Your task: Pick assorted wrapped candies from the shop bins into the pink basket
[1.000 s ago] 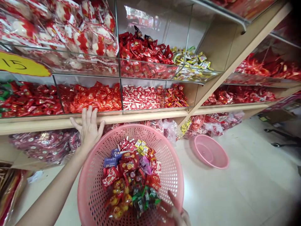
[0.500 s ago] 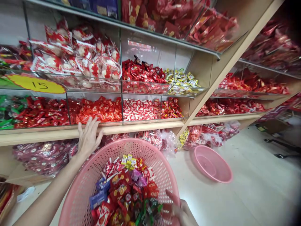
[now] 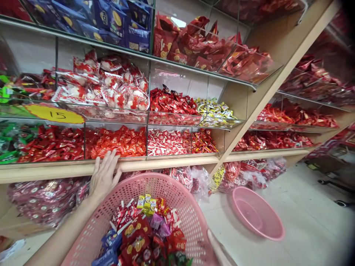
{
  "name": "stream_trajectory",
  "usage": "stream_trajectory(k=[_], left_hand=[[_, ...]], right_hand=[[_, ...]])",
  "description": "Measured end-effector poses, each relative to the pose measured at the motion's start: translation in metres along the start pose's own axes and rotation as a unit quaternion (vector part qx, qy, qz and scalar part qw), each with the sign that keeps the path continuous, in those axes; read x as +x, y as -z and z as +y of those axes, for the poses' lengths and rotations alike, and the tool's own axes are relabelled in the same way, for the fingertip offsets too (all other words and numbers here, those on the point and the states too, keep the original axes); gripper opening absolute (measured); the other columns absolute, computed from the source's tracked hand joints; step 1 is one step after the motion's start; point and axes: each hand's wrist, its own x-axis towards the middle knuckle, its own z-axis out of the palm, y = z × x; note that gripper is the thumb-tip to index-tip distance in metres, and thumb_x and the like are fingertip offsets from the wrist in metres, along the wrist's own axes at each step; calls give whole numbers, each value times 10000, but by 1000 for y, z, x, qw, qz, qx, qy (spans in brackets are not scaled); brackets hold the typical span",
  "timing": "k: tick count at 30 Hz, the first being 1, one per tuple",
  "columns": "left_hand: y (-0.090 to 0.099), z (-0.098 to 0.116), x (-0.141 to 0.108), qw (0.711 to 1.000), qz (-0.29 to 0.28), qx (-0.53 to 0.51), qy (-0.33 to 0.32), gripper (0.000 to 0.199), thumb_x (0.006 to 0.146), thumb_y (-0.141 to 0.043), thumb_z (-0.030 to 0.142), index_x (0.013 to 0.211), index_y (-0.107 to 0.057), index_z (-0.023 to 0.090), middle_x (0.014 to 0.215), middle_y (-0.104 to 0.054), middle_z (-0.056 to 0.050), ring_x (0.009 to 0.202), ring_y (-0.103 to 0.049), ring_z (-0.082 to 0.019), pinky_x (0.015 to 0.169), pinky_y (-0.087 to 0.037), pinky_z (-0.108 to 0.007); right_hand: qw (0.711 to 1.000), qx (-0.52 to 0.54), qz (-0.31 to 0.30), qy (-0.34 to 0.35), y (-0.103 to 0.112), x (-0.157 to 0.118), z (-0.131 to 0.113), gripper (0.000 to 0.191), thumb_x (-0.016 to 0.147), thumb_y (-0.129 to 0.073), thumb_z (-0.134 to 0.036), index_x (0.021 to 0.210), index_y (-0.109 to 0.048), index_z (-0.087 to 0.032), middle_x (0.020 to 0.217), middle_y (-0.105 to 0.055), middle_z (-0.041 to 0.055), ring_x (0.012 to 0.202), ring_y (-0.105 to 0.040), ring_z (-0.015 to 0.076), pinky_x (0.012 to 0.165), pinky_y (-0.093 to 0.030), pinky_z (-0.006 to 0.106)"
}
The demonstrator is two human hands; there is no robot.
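My left hand (image 3: 105,175) lies on the wooden front ledge (image 3: 66,170) of the shelf, fingers stretched out and a little apart, with nothing in it. Its fingertips are just in front of a bin of orange-red wrapped candies (image 3: 119,142). Below it a pink perforated plastic basket (image 3: 191,199) holds mixed wrapped candies (image 3: 138,236) in red, blue, purple, yellow and green. At the basket's right rim is my right hand (image 3: 219,251), partly cut off by the frame; it seems to grip the rim, its other fingers hidden.
Clear-fronted bins of wrapped sweets fill the shelves, with a yellow price tag (image 3: 55,113) reading 15. Plastic bags of sweets (image 3: 44,201) sit under the ledge. A shallow pink basin (image 3: 257,214) stands on the pale floor (image 3: 310,210) to the right.
My right hand has moved from over the basket's right inside to its outer rim. The view has tilted up, showing more upper shelves. My left hand stays on the ledge.
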Motion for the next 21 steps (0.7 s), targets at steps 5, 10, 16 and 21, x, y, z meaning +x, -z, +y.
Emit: stream_trajectory(k=[5,10,16,21], left_hand=[[-4,3,-1,999,31,-13,-2,535,915,-413,261,1433,-354,141,1495,-356,-167,1427,-241,-264,1168,-161,-527],[-4,1,-2,999,45,-17,-7,546,917,-413,238,1453,-330,173,1504,-342,-151,1420,-257,-265,1165,-173,-529],[-1,-2,-3,999,42,-24,-21,550,910,-415,230,1450,-344,158,1497,-353,-151,1418,-263,-264,1172,-167,-515],[1,-3,-4,999,28,-28,-14,543,908,-398,242,1442,-360,154,1496,-354,-144,1413,-273,-265,1172,-170,-513]], right_hand=[[945,-166,86,267,3,42,-78,672,788,-593,-551,1347,-479,-195,1377,-531,138,1280,-465,283,1076,-330,427],[793,-336,178,476,-42,92,-187,278,869,-502,-387,942,-688,-193,996,-656,109,1003,-551,263,919,-403,394],[797,-464,156,354,-91,133,-249,211,845,-514,-204,913,-714,-198,954,-684,81,865,-610,186,699,-407,267],[801,-498,165,289,-102,148,-257,161,788,-589,-222,852,-732,-187,906,-713,117,847,-647,222,661,-427,287]])
